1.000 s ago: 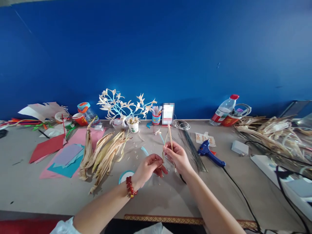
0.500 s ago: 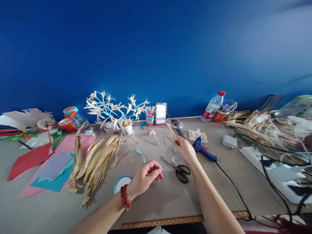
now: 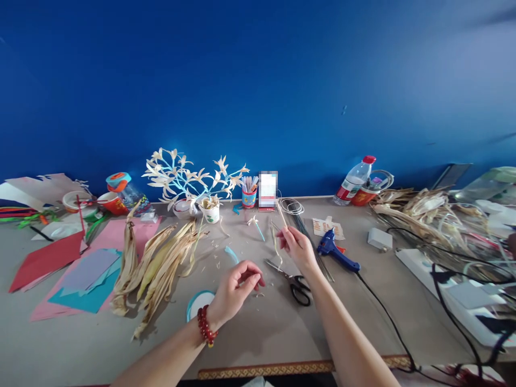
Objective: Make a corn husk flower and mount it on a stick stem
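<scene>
My right hand (image 3: 299, 249) is closed on thin dried husk strips (image 3: 280, 216) that stick up and away from it, above black-handled scissors (image 3: 293, 281) lying on the table. My left hand (image 3: 237, 286), with a red bead bracelet on the wrist, hovers just above the table with its fingers curled in a pinch; what they hold is too small to make out. A round teal tape roll (image 3: 198, 302) lies just left of that wrist. Dried corn husks (image 3: 161, 260) lie in a pile further left.
A blue glue gun (image 3: 336, 250) with a black cord lies right of my right hand, beside a bundle of dark wires (image 3: 309, 236). Coloured paper sheets (image 3: 76, 269) cover the left. A husk flower branch (image 3: 189, 177), cups and a bottle (image 3: 355, 180) stand along the blue wall. More husks and cables crowd the right.
My right hand reached out toward the wires and glue gun, then drew back a little with the strips raised. The scissors came into view. My left hand stayed low, still pinched.
</scene>
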`<state>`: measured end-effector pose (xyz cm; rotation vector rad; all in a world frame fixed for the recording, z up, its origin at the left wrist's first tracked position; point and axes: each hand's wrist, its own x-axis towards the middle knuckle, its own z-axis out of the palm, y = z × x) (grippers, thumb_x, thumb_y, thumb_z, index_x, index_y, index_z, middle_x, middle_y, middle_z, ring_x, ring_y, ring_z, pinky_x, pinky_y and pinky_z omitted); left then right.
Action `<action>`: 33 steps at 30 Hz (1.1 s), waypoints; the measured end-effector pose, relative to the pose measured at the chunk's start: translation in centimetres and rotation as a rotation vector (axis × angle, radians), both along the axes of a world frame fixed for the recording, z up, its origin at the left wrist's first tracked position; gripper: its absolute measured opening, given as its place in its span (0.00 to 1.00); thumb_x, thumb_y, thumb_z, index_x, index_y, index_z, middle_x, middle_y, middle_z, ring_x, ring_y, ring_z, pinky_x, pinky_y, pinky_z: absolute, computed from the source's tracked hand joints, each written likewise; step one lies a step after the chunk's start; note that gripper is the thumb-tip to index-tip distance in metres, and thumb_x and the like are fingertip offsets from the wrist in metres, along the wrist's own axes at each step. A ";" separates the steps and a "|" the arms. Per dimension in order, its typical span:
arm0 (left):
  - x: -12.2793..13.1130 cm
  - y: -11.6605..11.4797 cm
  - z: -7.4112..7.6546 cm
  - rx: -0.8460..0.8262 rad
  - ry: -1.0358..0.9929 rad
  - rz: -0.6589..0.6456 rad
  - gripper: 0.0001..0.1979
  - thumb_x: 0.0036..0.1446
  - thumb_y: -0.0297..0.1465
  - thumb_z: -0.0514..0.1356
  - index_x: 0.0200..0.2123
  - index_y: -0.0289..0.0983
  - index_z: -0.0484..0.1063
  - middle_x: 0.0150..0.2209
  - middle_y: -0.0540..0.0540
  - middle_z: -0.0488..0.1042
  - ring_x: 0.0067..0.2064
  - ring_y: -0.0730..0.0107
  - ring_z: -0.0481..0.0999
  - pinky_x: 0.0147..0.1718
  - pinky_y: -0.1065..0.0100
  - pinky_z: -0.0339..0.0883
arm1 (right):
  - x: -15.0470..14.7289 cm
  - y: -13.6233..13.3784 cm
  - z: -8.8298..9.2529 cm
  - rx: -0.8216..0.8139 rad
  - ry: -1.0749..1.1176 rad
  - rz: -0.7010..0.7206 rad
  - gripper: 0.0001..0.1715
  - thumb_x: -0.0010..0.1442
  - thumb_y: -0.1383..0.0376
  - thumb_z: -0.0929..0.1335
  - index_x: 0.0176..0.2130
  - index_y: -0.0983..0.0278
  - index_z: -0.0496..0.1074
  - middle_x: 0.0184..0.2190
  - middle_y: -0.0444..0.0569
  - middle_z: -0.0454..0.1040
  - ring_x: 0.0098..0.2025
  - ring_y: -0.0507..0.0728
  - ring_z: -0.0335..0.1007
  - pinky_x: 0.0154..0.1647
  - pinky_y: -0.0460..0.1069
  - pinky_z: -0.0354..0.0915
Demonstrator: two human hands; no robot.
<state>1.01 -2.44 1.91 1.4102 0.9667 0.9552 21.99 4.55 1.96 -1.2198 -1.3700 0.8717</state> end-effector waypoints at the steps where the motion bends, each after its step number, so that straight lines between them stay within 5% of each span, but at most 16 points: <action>1: 0.0 0.1 0.0 0.009 -0.002 0.025 0.11 0.62 0.39 0.60 0.35 0.36 0.74 0.33 0.45 0.78 0.33 0.69 0.75 0.35 0.69 0.68 | -0.9 -0.6 0.2 -0.028 0.040 0.054 0.27 0.65 0.44 0.61 0.30 0.62 0.72 0.19 0.43 0.66 0.19 0.51 0.55 0.19 0.46 0.54; 4: 0.1 0.2 -0.1 0.011 -0.071 0.054 0.13 0.61 0.40 0.61 0.36 0.35 0.76 0.32 0.45 0.76 0.33 0.69 0.73 0.34 0.69 0.66 | -3.4 -2.5 0.6 -0.099 0.290 0.212 0.27 0.66 0.44 0.60 0.33 0.61 0.73 0.25 0.46 0.71 0.25 0.54 0.65 0.26 0.47 0.63; 8: 0.4 0.2 -0.5 -0.043 -0.212 0.014 0.17 0.59 0.43 0.63 0.40 0.34 0.76 0.37 0.43 0.75 0.31 0.71 0.71 0.33 0.69 0.67 | -5.3 -3.7 0.1 -0.103 0.334 0.288 0.29 0.66 0.43 0.59 0.32 0.61 0.74 0.30 0.50 0.74 0.36 0.58 0.70 0.41 0.51 0.68; 19: 0.7 0.0 -0.2 -0.215 -0.259 -0.080 0.20 0.52 0.48 0.66 0.30 0.35 0.70 0.24 0.50 0.69 0.24 0.76 0.63 0.24 0.72 0.57 | -5.4 -4.0 -0.4 0.007 0.313 0.263 0.23 0.66 0.48 0.64 0.31 0.60 0.76 0.31 0.49 0.72 0.36 0.58 0.67 0.41 0.50 0.65; 24: 0.5 -0.2 0.0 -0.210 -0.302 -0.049 0.21 0.54 0.49 0.65 0.28 0.35 0.71 0.23 0.49 0.69 0.24 0.75 0.63 0.25 0.71 0.58 | -5.1 -4.1 0.1 0.020 0.281 0.428 0.18 0.65 0.53 0.66 0.31 0.60 0.76 0.32 0.48 0.70 0.38 0.58 0.67 0.43 0.51 0.64; 33: 0.6 0.1 -0.2 -0.059 -0.181 -0.012 0.19 0.55 0.46 0.64 0.28 0.35 0.73 0.26 0.48 0.69 0.28 0.72 0.65 0.28 0.70 0.59 | -4.8 -3.9 -0.7 -0.020 0.311 0.383 0.14 0.63 0.55 0.68 0.33 0.60 0.77 0.28 0.46 0.70 0.32 0.55 0.66 0.33 0.48 0.63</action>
